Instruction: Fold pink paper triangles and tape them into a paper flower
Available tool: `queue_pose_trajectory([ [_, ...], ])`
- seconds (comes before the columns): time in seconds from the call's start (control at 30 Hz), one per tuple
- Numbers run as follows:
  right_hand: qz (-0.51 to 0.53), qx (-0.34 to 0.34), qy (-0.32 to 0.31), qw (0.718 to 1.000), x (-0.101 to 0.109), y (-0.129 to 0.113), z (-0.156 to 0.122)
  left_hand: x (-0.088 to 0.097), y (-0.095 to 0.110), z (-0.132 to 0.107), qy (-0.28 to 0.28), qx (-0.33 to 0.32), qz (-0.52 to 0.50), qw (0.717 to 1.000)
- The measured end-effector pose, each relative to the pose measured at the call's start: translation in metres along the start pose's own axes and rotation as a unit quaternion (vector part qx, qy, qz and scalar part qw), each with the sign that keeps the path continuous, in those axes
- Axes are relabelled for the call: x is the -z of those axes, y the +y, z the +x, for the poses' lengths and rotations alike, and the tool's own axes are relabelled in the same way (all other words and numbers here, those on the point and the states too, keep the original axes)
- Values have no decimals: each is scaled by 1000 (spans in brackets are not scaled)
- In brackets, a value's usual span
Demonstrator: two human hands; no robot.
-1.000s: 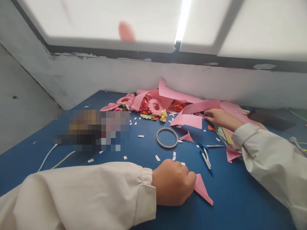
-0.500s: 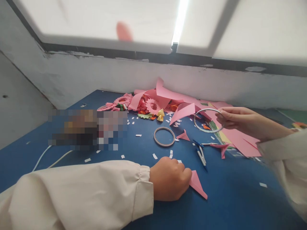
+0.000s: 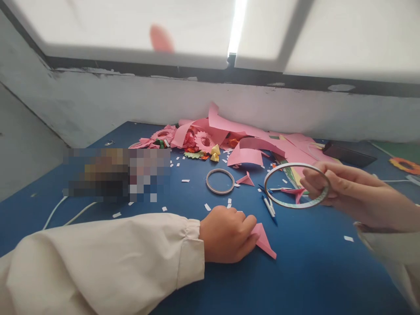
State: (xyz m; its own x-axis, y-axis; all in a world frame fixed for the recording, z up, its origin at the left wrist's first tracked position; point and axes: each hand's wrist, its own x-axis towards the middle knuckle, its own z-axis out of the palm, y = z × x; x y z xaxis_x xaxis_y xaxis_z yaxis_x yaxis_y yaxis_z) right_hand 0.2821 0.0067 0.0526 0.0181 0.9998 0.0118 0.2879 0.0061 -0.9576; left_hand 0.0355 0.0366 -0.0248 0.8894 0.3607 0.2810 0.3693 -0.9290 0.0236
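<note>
My left hand (image 3: 228, 236) rests on the blue table with its fingers closed on a folded piece of pink paper (image 3: 265, 243), whose pointed end sticks out to the right. On the right, my right hand (image 3: 354, 188) holds a thin roll of tape (image 3: 292, 205) up above the table, gripping it by its right side. A second thin roll of tape (image 3: 220, 193) lies flat beyond my left hand. Between the hands are a blue-and-white tool (image 3: 269, 208), partly behind the held roll, and small folded pink pieces (image 3: 246, 179).
Pink paper strips and sheets (image 3: 249, 157), paper flowers (image 3: 204, 142) and a yellow folded piece (image 3: 215, 153) are heaped along the wall. White scraps (image 3: 208, 207) are scattered about. A dark flat object (image 3: 349, 153) stands back right; a blurred patch (image 3: 108, 175) and cords lie left.
My right hand has brought the roll of tape nearer and lower. My left hand still holds the folded pink paper, and the view has shifted slightly.
</note>
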Motion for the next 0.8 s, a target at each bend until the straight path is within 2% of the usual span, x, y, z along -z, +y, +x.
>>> queue_pose_trajectory([
  [0.1,83,-58,-13,995,6,5,-2,0,0,1,-5,16,3,1000],
  [0.2,116,-106,26,987,7,8,-2,0,1,2,-10,18,0,1000],
  [0.3,104,-88,33,990,5,7,-1,1,1,2,4,26,-22,999],
  [0.37,38,-33,32,998,6,7,1,3,0,3,28,27,-27,999],
  [0.4,-43,10,52,998,8,9,2,4,-1,2,40,25,-21,999],
  [0.43,-144,57,86,984,10,12,5,4,-1,2,46,23,-15,999],
  [0.47,-266,102,128,950,14,16,8,5,-2,2,45,23,-11,999],
  [0.5,-399,146,180,887,18,22,11,5,-3,2,36,27,-14,999],
  [0.53,-451,156,193,857,21,29,16,5,-3,2,19,35,-24,999],
  [0.67,-513,145,153,832,23,56,29,5,-4,4,-48,87,-88,991],
  [0.8,-508,166,107,838,-7,61,20,8,-3,6,-50,140,-123,981],
])
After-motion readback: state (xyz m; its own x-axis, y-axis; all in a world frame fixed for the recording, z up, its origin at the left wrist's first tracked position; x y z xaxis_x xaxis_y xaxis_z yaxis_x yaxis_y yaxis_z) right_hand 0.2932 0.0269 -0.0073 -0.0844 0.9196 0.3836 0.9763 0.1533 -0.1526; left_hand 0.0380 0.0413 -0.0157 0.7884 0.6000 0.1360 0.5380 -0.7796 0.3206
